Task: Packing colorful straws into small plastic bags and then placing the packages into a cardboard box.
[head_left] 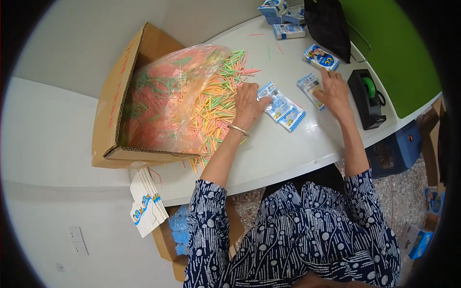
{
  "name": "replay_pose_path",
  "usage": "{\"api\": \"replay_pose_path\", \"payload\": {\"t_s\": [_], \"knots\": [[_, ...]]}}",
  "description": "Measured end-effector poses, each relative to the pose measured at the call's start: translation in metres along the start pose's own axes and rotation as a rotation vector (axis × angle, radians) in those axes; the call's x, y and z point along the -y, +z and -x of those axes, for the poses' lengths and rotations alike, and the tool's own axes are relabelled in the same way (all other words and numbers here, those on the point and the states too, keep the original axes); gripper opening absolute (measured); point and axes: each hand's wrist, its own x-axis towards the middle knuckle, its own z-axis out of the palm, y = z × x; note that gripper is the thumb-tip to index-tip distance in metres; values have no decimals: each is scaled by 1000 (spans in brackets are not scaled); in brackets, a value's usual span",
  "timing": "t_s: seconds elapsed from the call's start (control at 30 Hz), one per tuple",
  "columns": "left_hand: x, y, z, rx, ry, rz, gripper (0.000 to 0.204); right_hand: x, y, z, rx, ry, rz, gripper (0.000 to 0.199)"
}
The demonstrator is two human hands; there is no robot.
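Note:
My left hand [249, 104] is at the right edge of a loose pile of thin sticks [214, 115] in pink, yellow, green and orange. Its fingers curl down by the sticks, and the thumb points out toward a flat blue-and-white plastic packet [284, 108] on the table. I see nothing held in it. My right hand [334, 92] hovers over or rests on a second packet [309, 88], thumb and fingers apart, covering its right part. Just beyond the fingers lies a filled-looking blue-and-white pack [320, 56].
A cardboard box [111, 113] lies tipped at the left, its clear plastic bag [168, 96] spilling sticks. A black tape dispenser [367, 98] stands at the right. Stacked packs [288, 31] and a black bag [328, 29] are at the back. Folded white cartons [148, 204] hang at the left edge.

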Motion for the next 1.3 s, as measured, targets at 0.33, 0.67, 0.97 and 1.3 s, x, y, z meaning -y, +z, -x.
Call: {"api": "replay_pose_path", "payload": {"t_s": [0.33, 0.67, 0.97, 1.3], "knots": [[-3, -15, -3, 93, -418, 664, 14, 52, 33, 14, 109, -278, -745, 47], [-22, -55, 6, 195, -308, 603, 9, 63, 8, 11, 393, -244, -1000, 21], [-30, -61, 27, 72, -308, 528, 11, 69, 11, 25, 461, -133, -1125, 22], [46, -86, 12, 168, -243, 388, 14, 66, 25, 28, 495, -169, -1134, 25]]}}
